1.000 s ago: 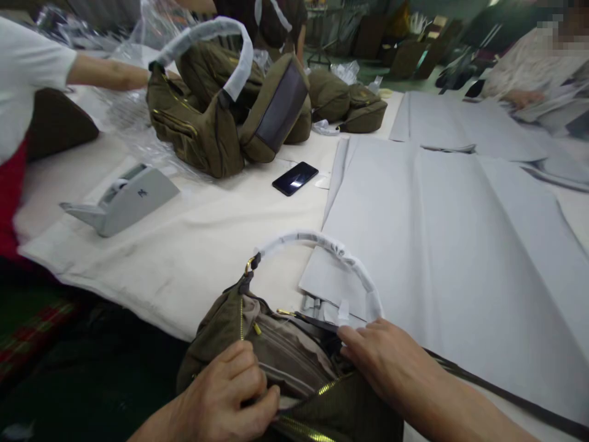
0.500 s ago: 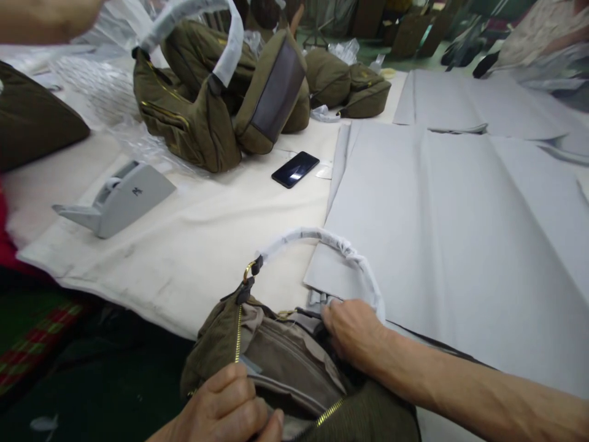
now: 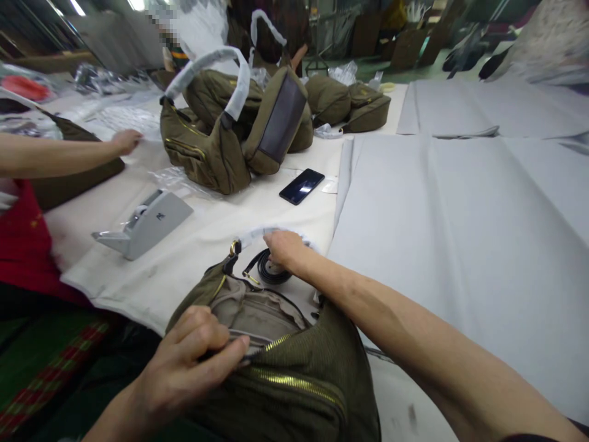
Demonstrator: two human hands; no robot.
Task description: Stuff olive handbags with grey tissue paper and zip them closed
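An olive green handbag [image 3: 294, 374] stands in front of me with its gold zip open, showing a grey-brown lining [image 3: 257, 313]. My left hand [image 3: 193, 350] pinches the near edge of its opening, thumb on the inner side. Over the far side of the bag, my right hand [image 3: 288, 252] is closed on a coiled black strap [image 3: 272, 270] with a small gold clasp. The bag's handle [image 3: 253, 234], wrapped in white, arches behind that hand and is partly covered by it.
A grey tape dispenser [image 3: 150, 227] and a black phone [image 3: 302, 186] lie on the white-covered table. Several olive bags [image 3: 207, 147] stand beyond. Grey sheets [image 3: 396, 202] lie at the right. At the left, a co-worker's arm [image 3: 59, 156] reaches over another bag [image 3: 87, 175].
My right hand has moved left and away from me, bringing the coiled strap into view above the bag. The near side of the bag shows more. The co-worker's arm has come lower.
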